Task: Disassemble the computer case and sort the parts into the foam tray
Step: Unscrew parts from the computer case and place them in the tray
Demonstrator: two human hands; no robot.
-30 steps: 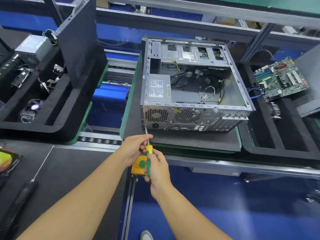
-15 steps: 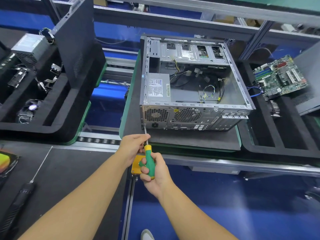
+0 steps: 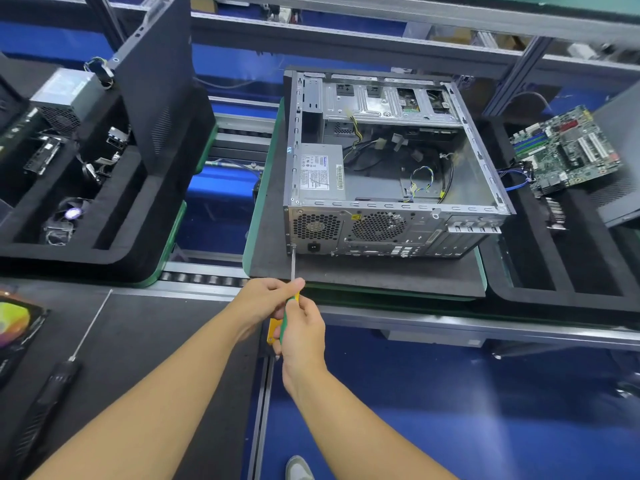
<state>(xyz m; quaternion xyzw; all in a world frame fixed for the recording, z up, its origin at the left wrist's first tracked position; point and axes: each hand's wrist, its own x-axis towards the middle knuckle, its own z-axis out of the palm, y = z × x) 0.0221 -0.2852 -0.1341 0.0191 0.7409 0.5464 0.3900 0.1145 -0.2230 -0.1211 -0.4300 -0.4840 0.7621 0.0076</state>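
While my right grip [image 3: 301,329] is curled round the green-and-yellow handle of the screwdriver [image 3: 293,265] and my left grip [image 3: 265,299] pinches the near end of its bare steel shaft to steady it, the tip sits straight ahead of both. It rests at a screw [image 3: 293,244] in the low left corner of the computer case [image 3: 381,233] rear panel. The tool's long axis runs directly away from me, handle to panel, close to square with the sheet metal. I judge the coming turn depends on that line, so the tip does not slip off the head.

My left grip is the nearer to the case. The case is a thin stamped grey steel box, open on top, resting on a black foam pad [image 3: 363,277] just beyond my grips. Its 2 perforated grilles lie right of the tip. Further ahead inside sits the boxy power supply [image 3: 318,171] among loose cables. Well off to the right, a green motherboard [image 3: 568,150] lies in the matte black foam tray [image 3: 561,301].
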